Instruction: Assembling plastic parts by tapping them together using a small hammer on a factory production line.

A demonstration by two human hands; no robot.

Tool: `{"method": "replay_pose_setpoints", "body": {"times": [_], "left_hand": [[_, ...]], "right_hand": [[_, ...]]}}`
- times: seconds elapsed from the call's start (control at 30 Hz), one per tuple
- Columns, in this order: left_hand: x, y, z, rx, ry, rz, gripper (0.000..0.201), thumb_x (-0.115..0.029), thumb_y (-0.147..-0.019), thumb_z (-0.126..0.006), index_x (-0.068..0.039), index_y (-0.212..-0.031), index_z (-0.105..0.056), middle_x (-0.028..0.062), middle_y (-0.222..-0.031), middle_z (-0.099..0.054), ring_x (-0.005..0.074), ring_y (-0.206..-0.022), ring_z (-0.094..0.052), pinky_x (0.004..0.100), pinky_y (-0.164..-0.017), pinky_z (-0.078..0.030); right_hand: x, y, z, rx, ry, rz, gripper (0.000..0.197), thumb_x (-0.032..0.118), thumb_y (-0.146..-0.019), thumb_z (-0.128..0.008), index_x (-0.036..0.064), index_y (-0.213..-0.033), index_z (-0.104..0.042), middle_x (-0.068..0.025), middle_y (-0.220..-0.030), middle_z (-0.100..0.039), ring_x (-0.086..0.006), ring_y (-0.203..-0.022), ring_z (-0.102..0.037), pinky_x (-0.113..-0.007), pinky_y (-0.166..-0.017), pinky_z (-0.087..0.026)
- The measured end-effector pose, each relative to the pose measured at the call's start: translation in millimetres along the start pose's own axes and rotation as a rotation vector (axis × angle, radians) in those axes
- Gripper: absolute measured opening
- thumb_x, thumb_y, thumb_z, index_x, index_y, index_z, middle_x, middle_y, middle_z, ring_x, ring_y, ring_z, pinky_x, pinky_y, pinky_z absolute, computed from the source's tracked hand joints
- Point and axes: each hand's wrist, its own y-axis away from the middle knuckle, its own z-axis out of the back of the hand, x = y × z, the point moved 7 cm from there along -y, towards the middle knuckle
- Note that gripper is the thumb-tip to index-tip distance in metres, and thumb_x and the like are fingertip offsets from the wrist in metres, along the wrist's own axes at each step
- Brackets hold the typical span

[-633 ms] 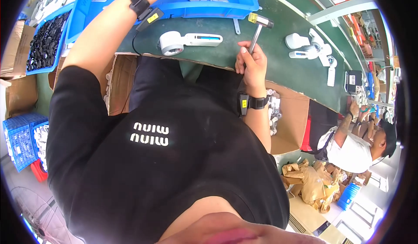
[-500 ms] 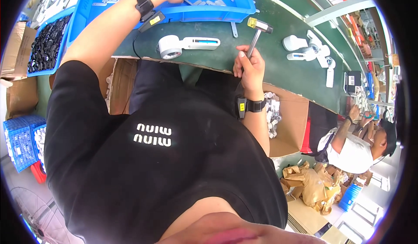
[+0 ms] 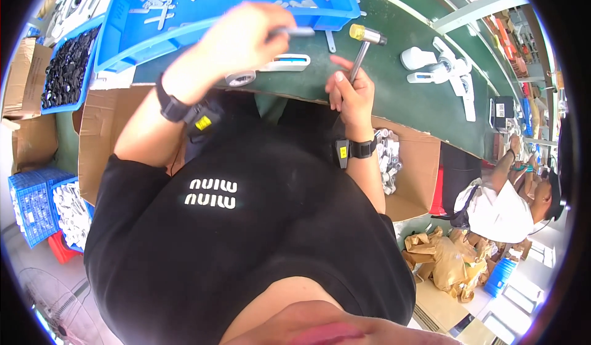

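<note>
grey, slim strip (image 3: 298,32) occupies left hand (image 3: 249,36); yellow-tipped metal hammer (image 3: 369,35), right hand (image 3: 356,97).

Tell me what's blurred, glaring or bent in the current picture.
Head view: the left hand and the strip it holds are smeared, while the right hand and hammer look sharper; head view again: patches at lower right glare white, and the bench looks bowed.

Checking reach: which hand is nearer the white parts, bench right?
Right: the right hand is left of those white parts; the left hand is farther left, by the big blue tray.
</note>
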Motion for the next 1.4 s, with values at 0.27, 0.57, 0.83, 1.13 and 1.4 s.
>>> {"method": "replay_pose_setpoints", "body": {"times": [0.27, 0.57, 0.83, 1.13, 1.4], "left_hand": [[-5.8, 34.0, -52.2, 0.060, 0.097, 0.068, 0.028, -0.012, -0.092, -0.074, -0.004, -0.118, -0.074, 0.0135, -0.097, -0.068, 0.0351, -0.096, -0.067, 0.0441, -0.091, -0.052], [20.3, 67.2, -43.7, -0.176, -0.098, 0.230, 0.058, -0.027, -0.084, -0.086, -0.007, -0.135, -0.067, 0.0133, -0.112, -0.072, 0.0357, -0.107, -0.069, 0.0444, -0.095, -0.055], [33.3, 76.7, -52.1, -0.220, 0.033, 0.241, 0.034, -0.019, -0.089, -0.083, -0.005, -0.118, -0.075, 0.0127, -0.097, -0.076, 0.0335, -0.090, -0.073, 0.0408, -0.084, -0.058], [30.3, 81.6, -57.3, -0.254, -0.121, 0.151, 0.018, -0.021, -0.091, -0.080, -0.006, -0.100, -0.080, 0.0073, -0.093, -0.072, 0.0316, -0.086, -0.071, 0.0412, -0.082, -0.056], [21.1, 79.3, -56.5, -0.272, -0.243, 0.128, 0.015, -0.020, -0.092, -0.077, -0.007, -0.098, -0.078, 0.0068, -0.091, -0.070, 0.0302, -0.086, -0.070, 0.0413, -0.082, -0.054]], "right_hand": [[6.4, -20.9, -44.1, -0.027, -0.041, 0.092, 0.010, 0.007, -0.106, -0.066, -0.0024, -0.111, -0.067, -0.0085, -0.086, -0.074, -0.0038, -0.047, -0.050, -0.021, -0.042, -0.040], [9.4, -40.6, -37.2, -0.078, 0.119, -0.059, 0.008, 0.007, -0.099, -0.070, -0.0005, -0.097, -0.071, -0.0100, -0.081, -0.077, -0.0038, -0.046, -0.050, -0.022, -0.042, -0.039], [4.7, -39.1, -45.1, -0.052, 0.214, -0.109, 0.007, 0.007, -0.095, -0.072, -0.0001, -0.097, -0.071, -0.0086, -0.077, -0.076, -0.0036, -0.046, -0.049, -0.023, -0.041, -0.038], [-2.0, -41.1, -41.4, -0.104, 0.397, -0.102, 0.012, 0.011, -0.093, -0.077, 0.0026, -0.102, -0.075, 0.0023, -0.066, -0.064, -0.0036, -0.048, -0.050, -0.025, -0.043, -0.038], [-1.2, -45.0, -41.7, -0.046, 0.494, -0.099, 0.017, 0.016, -0.095, -0.076, 0.0022, -0.105, -0.077, 0.0063, -0.063, -0.058, -0.0031, -0.048, -0.048, -0.025, -0.044, -0.039]]}}
